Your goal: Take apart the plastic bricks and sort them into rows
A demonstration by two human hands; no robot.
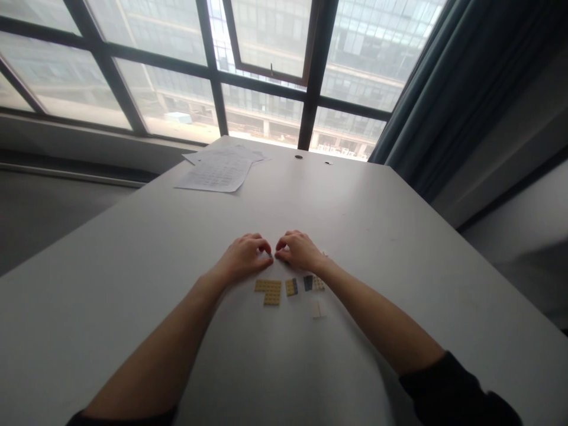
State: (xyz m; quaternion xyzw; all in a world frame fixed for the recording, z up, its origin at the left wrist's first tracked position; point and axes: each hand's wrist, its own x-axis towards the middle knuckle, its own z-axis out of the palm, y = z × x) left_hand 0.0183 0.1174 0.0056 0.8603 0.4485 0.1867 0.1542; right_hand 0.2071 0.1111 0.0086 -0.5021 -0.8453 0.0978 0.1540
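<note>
My left hand [245, 255] and my right hand [299, 251] face each other above the table, fingertips almost meeting. Each has thumb and forefinger pinched together; a tiny greyish bit shows at the left fingertips, too small to name, and whatever the right ones hold is hidden. Just nearer to me lie tan studded building plates [272, 290] in a stepped shape. To their right is a small tan-and-grey studded piece [290, 287], then a dark grey piece [307, 283] beside a beige studded plate [318, 284] close to my right forearm. A flat white piece [316, 309] lies below them.
The white table [146, 260] extends toward large windows. Printed paper sheets [217, 171] lie at its far left. Near the back edge are a dark round spot [299, 157] and a small dark-and-white item [328, 163]. A blue-grey curtain [426, 100] hangs at the right.
</note>
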